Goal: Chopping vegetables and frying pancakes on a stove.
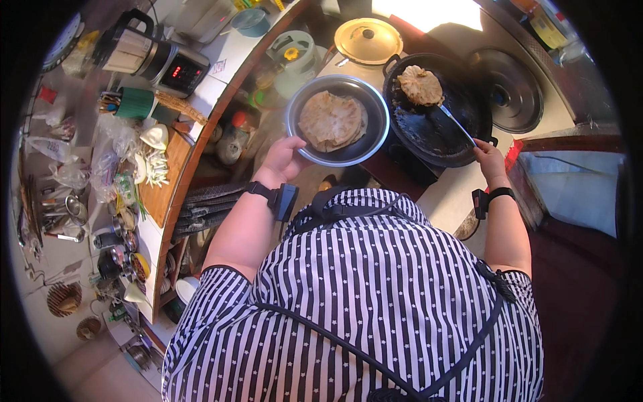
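My left hand point(285, 160) grips the near left rim of a round metal bowl point(374, 135), holding it beside the pan. Several browned flatbreads point(331, 120) are stacked inside the bowl. The handle of a metal spatula point(459, 125) is in my right hand point(489, 158). Its blade end meets a browned flatbread point(421, 85) at the far left of a black two-handled pan point(452, 145); the blade itself is hidden by the bread. Dark, oily residue coats the pan floor.
A lidded yellow enamel pot point(369, 42) stands beyond the bowl. A large pan lid point(507, 90) leans right of the pan. A gas cylinder point(294, 55) is behind the bowl. On the left counter are a blender point(150, 55) and a wooden cutting board point(168, 186) with cut vegetables.
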Demonstrator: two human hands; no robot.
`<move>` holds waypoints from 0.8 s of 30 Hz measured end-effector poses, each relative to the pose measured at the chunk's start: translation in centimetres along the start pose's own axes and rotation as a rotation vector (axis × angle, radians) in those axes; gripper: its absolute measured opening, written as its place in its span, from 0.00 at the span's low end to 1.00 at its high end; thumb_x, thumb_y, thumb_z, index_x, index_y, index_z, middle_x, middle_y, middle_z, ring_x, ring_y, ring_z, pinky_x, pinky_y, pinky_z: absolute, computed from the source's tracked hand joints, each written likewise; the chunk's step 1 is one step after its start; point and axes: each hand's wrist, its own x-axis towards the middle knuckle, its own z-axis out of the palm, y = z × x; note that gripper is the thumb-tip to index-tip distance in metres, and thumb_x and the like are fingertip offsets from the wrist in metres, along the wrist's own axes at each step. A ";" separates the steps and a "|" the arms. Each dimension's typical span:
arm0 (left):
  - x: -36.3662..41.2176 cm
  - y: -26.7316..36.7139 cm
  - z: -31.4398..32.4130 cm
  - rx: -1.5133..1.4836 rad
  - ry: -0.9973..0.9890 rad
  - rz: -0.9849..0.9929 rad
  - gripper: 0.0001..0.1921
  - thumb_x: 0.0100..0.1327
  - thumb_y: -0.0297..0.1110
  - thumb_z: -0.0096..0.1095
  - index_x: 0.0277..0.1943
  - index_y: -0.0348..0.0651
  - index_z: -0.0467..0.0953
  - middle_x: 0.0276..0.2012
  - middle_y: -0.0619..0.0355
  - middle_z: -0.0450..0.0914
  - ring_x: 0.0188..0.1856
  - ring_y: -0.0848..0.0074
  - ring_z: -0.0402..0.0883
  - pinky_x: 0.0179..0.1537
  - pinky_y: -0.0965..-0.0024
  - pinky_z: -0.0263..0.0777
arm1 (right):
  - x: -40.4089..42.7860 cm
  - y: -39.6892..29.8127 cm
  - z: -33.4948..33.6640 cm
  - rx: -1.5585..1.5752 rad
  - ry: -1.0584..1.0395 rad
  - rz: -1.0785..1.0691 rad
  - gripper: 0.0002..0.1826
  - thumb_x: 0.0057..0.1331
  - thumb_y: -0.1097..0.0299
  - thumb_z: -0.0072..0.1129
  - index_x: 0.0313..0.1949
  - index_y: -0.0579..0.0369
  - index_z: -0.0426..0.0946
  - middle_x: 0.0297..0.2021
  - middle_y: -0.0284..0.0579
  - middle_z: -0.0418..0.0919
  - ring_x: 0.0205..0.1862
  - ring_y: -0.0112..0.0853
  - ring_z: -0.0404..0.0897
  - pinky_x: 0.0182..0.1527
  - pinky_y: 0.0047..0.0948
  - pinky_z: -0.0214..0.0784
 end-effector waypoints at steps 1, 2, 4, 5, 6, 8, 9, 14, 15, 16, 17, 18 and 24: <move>0.3 0.0 0.4 0.020 -0.023 -0.004 0.21 0.59 0.23 0.46 0.56 0.31 0.68 0.51 0.46 0.77 0.51 0.61 0.80 0.57 0.52 0.72 | -0.7 -0.4 -0.6 -0.028 0.022 0.018 0.17 0.64 0.68 0.58 0.52 0.52 0.79 0.29 0.32 0.79 0.28 0.20 0.72 0.33 0.22 0.66; 0.7 0.0 0.7 0.025 -0.033 -0.011 0.21 0.59 0.23 0.46 0.56 0.31 0.68 0.51 0.46 0.77 0.51 0.61 0.80 0.57 0.52 0.72 | -1.2 -0.7 -1.1 -0.039 0.061 0.027 0.16 0.64 0.67 0.58 0.52 0.51 0.80 0.26 0.31 0.76 0.26 0.20 0.70 0.32 0.21 0.65; 1.7 0.1 1.6 0.003 -0.073 -0.011 0.20 0.59 0.23 0.47 0.55 0.31 0.69 0.49 0.46 0.78 0.49 0.63 0.80 0.56 0.55 0.73 | -2.3 -0.9 -2.3 -0.042 0.105 0.044 0.16 0.64 0.67 0.59 0.51 0.50 0.80 0.25 0.30 0.75 0.26 0.19 0.69 0.31 0.21 0.64; 2.2 0.1 2.1 0.007 -0.085 -0.017 0.20 0.59 0.23 0.47 0.55 0.31 0.69 0.49 0.46 0.78 0.49 0.63 0.80 0.56 0.55 0.73 | -2.9 -1.0 -3.0 -0.045 0.138 0.055 0.16 0.64 0.66 0.59 0.51 0.49 0.81 0.24 0.30 0.74 0.25 0.19 0.69 0.30 0.21 0.64; 2.5 0.1 2.7 0.051 -0.074 -0.015 0.19 0.58 0.23 0.47 0.54 0.31 0.69 0.48 0.47 0.78 0.47 0.63 0.81 0.56 0.55 0.73 | -3.6 -1.3 -3.8 -0.015 0.152 0.070 0.15 0.64 0.66 0.60 0.51 0.48 0.81 0.22 0.30 0.73 0.25 0.18 0.68 0.28 0.21 0.62; 3.2 0.4 3.7 0.123 -0.079 -0.055 0.17 0.58 0.22 0.49 0.52 0.32 0.70 0.45 0.48 0.79 0.44 0.64 0.81 0.53 0.54 0.76 | -5.2 -2.1 -5.3 -0.058 0.191 0.056 0.15 0.63 0.66 0.60 0.50 0.48 0.81 0.22 0.30 0.73 0.24 0.18 0.68 0.28 0.21 0.62; 3.5 0.3 4.1 0.122 -0.088 -0.057 0.17 0.58 0.22 0.49 0.52 0.32 0.70 0.45 0.48 0.79 0.44 0.64 0.81 0.53 0.54 0.76 | -6.0 -3.1 -6.0 -0.102 0.215 0.030 0.15 0.63 0.66 0.60 0.50 0.48 0.81 0.21 0.30 0.72 0.24 0.18 0.68 0.27 0.21 0.61; 4.6 0.1 5.9 0.136 -0.167 -0.066 0.21 0.58 0.22 0.48 0.56 0.35 0.67 0.49 0.46 0.77 0.45 0.59 0.81 0.51 0.49 0.75 | -11.0 -9.6 -7.7 -0.158 0.239 -0.083 0.14 0.64 0.71 0.59 0.49 0.53 0.81 0.21 0.29 0.72 0.23 0.18 0.66 0.28 0.21 0.61; 4.8 0.2 6.2 0.144 -0.191 -0.074 0.22 0.58 0.22 0.48 0.57 0.36 0.66 0.51 0.46 0.76 0.46 0.57 0.81 0.52 0.48 0.75 | -11.9 -10.6 -7.6 -0.164 0.248 -0.081 0.14 0.64 0.71 0.59 0.49 0.53 0.81 0.21 0.29 0.72 0.23 0.18 0.66 0.28 0.21 0.61; 5.4 0.1 6.3 0.136 -0.233 -0.114 0.23 0.58 0.21 0.48 0.59 0.38 0.64 0.52 0.46 0.75 0.47 0.56 0.80 0.52 0.47 0.75 | -12.6 -11.3 -7.5 -0.142 0.211 -0.093 0.14 0.63 0.71 0.59 0.49 0.53 0.81 0.21 0.30 0.72 0.23 0.18 0.66 0.28 0.21 0.61; 5.8 -0.1 6.2 0.136 -0.242 -0.116 0.23 0.58 0.21 0.48 0.59 0.38 0.64 0.52 0.46 0.75 0.47 0.56 0.80 0.52 0.47 0.75 | -13.2 -12.2 -7.2 -0.119 0.172 -0.106 0.14 0.63 0.71 0.59 0.49 0.54 0.81 0.21 0.31 0.72 0.24 0.19 0.66 0.28 0.21 0.61; 5.9 -0.2 6.5 0.170 -0.251 -0.121 0.24 0.58 0.21 0.47 0.59 0.39 0.64 0.52 0.46 0.75 0.48 0.55 0.80 0.52 0.47 0.75 | -14.0 -13.9 -6.5 -0.138 0.155 -0.108 0.13 0.63 0.72 0.59 0.48 0.55 0.80 0.20 0.34 0.71 0.23 0.18 0.65 0.28 0.20 0.60; 6.4 -1.0 7.8 0.228 -0.327 -0.139 0.23 0.57 0.20 0.46 0.58 0.40 0.64 0.50 0.46 0.76 0.46 0.54 0.81 0.50 0.46 0.76 | -16.5 -21.4 -2.6 -0.582 0.100 -0.153 0.12 0.63 0.63 0.57 0.44 0.47 0.82 0.34 0.49 0.82 0.37 0.44 0.81 0.40 0.37 0.73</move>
